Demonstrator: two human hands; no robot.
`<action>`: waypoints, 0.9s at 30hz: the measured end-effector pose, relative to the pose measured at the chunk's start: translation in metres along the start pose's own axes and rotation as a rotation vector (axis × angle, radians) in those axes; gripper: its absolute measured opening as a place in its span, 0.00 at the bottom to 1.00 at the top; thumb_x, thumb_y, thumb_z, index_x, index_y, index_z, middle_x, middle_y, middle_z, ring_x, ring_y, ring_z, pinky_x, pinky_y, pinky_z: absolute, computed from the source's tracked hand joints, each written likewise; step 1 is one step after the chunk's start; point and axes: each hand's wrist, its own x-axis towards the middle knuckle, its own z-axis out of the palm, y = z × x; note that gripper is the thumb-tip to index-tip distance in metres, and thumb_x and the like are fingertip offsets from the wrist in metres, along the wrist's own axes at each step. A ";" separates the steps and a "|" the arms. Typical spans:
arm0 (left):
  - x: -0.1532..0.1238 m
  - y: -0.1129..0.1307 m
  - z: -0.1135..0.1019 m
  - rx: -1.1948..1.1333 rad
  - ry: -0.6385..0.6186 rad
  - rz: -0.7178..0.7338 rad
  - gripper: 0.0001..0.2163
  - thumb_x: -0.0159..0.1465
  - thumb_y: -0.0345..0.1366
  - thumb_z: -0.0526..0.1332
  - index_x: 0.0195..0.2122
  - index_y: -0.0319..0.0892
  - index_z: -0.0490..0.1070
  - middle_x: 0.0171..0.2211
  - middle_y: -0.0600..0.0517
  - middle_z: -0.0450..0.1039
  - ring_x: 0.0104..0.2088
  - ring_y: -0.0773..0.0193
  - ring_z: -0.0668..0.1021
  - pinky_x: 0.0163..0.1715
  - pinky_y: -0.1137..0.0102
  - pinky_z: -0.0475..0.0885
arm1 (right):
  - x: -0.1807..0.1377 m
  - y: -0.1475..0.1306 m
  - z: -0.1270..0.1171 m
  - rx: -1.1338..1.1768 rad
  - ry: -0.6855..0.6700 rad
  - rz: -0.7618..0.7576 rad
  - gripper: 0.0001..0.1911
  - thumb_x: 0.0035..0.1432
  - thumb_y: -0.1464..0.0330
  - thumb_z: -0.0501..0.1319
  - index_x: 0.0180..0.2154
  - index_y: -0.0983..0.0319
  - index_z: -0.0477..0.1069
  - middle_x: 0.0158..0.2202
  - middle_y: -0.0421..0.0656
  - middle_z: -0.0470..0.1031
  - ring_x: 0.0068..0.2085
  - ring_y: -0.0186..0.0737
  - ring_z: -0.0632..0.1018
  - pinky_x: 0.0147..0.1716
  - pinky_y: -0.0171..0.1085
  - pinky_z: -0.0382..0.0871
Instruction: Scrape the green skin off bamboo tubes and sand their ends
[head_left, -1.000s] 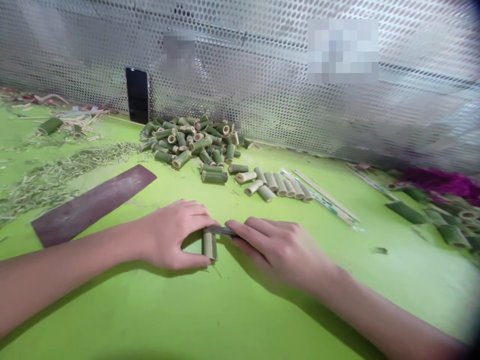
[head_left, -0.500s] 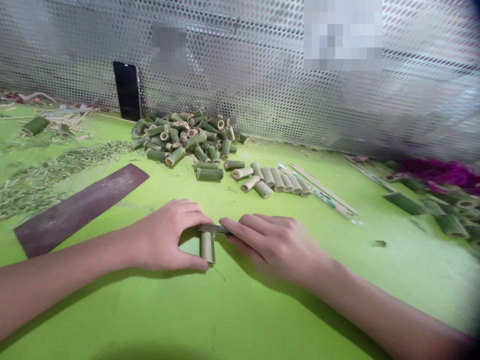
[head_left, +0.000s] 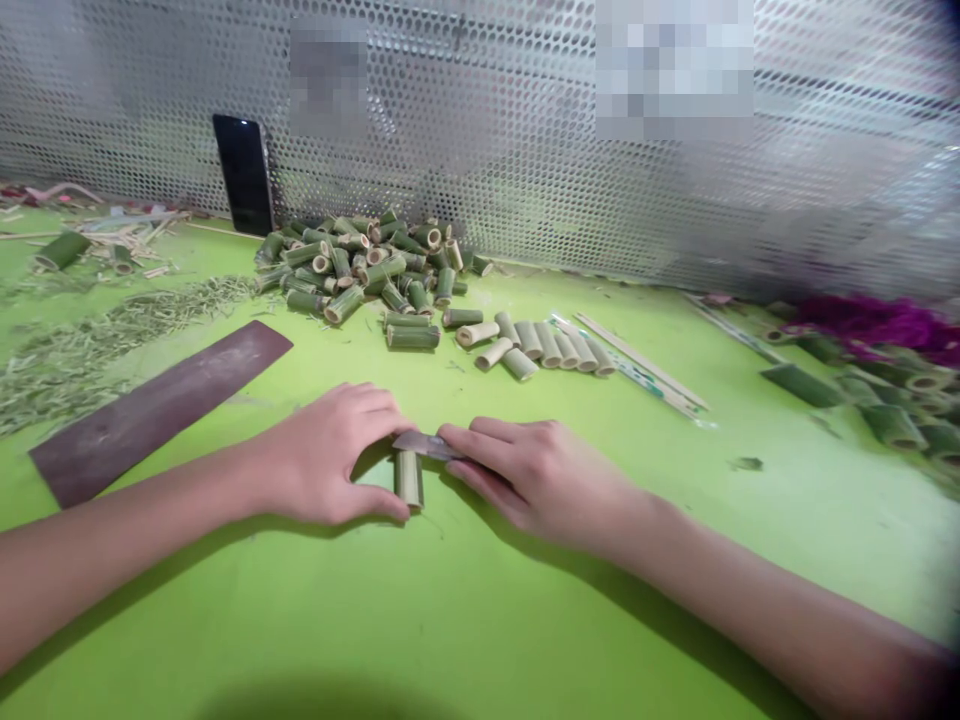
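A short bamboo piece (head_left: pixel 408 480), pale on top with a darker green strip down its right side, lies on the green table. My left hand (head_left: pixel 337 460) grips it between the thumb at its near end and the fingers at its far end. My right hand (head_left: pixel 529 475) is closed around a small knife (head_left: pixel 422 443), its blade lying across the far end of the piece beside my left fingertips. Most of the knife's handle is hidden in my fingers.
Behind stands a heap of green bamboo pieces (head_left: pixel 360 262); several peeled ones (head_left: pixel 555 345) lie right of it beside thin sticks (head_left: pixel 645 365). A dark red sandpaper strip (head_left: pixel 165 410) and shavings (head_left: pixel 112 335) lie left. A phone (head_left: pixel 244 175) leans on the perforated metal wall (head_left: pixel 480 150).
The knife blade now shows its flat side more and is turned differently at the far end of the bamboo piece. My left hand keeps its hold. The whole view has shifted slightly.
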 end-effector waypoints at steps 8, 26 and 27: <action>-0.005 -0.001 -0.001 0.048 0.011 0.031 0.29 0.64 0.59 0.67 0.55 0.40 0.73 0.43 0.45 0.74 0.44 0.50 0.75 0.44 0.57 0.71 | -0.002 0.003 -0.008 0.176 -0.092 0.000 0.16 0.76 0.65 0.52 0.51 0.64 0.76 0.33 0.43 0.78 0.26 0.32 0.73 0.28 0.33 0.64; -0.002 -0.005 0.004 -0.016 0.039 0.022 0.29 0.61 0.62 0.67 0.50 0.42 0.75 0.44 0.46 0.77 0.45 0.50 0.76 0.47 0.56 0.71 | 0.003 -0.006 0.000 -0.291 0.127 -0.051 0.16 0.76 0.66 0.52 0.50 0.64 0.77 0.28 0.40 0.78 0.25 0.32 0.74 0.24 0.35 0.62; -0.001 -0.005 0.004 -0.025 0.035 0.013 0.28 0.61 0.62 0.68 0.49 0.42 0.76 0.44 0.46 0.76 0.44 0.50 0.76 0.46 0.55 0.71 | 0.004 -0.007 0.000 -0.304 0.138 -0.061 0.15 0.76 0.66 0.52 0.49 0.65 0.77 0.28 0.40 0.77 0.25 0.32 0.74 0.24 0.35 0.63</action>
